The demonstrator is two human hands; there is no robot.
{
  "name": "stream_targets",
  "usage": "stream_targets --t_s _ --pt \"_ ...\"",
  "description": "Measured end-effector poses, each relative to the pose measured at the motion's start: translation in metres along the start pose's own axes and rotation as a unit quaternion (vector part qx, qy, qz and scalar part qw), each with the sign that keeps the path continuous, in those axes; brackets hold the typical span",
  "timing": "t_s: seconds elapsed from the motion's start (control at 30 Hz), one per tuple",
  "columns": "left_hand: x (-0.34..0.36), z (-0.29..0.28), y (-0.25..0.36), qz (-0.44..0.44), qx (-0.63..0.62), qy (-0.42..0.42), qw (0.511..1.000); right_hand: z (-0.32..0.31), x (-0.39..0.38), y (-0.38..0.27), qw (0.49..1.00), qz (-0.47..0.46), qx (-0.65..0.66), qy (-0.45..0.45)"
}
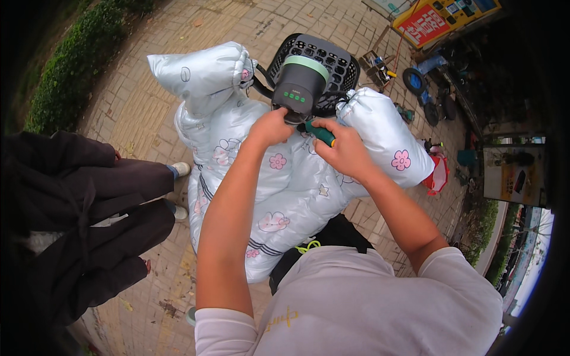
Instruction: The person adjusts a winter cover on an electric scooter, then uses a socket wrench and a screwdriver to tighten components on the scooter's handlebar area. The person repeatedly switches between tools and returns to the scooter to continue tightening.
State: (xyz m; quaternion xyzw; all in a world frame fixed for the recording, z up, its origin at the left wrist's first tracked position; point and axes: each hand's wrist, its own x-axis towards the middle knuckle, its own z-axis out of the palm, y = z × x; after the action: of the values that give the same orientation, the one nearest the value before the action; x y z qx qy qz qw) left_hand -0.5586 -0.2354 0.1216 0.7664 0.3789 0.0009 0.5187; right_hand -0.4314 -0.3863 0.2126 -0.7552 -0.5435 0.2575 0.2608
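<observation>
An electric scooter's dark display unit (295, 94), with a pale green rim and lit green marks, stands in front of me. My left hand (274, 127) is at its lower edge, fingers curled against it; whatever they may pinch is hidden. In my right hand (343, 146) is a screwdriver (320, 134) with a green and orange handle, its tip end pointing at the underside of the display. The shaft and tip are hard to make out. A silvery quilted wind cover (275, 178) with pink flowers drapes the scooter, its padded sleeves over both handlebar ends.
A black perforated basket (339, 52) sits ahead of the display. Another person in dark clothes (127, 184) stands close on the left. To the right are tyres (414, 81), scattered tools, a red bag (437, 174) and a sign (442, 21). A hedge (74, 71) borders the paving.
</observation>
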Motion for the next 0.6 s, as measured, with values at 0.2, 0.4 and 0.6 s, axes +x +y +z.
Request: stream_targets --t_s 0.2,0.4,0.6 --pt "0.001 -0.008 0.013 -0.04 0.091 -0.037 0.994 -0.006 0.016 -0.012 0.999 0.032 0.03 -0.029" --pt "0.007 -0.006 0.004 -0.001 -0.011 -0.043 0.999 -0.001 0.012 -0.008 0.999 0.036 0.037 -0.003" --pt "0.009 -0.002 -0.004 -0.002 -0.07 -0.044 0.997 0.001 0.007 0.001 0.996 0.002 0.084 0.029"
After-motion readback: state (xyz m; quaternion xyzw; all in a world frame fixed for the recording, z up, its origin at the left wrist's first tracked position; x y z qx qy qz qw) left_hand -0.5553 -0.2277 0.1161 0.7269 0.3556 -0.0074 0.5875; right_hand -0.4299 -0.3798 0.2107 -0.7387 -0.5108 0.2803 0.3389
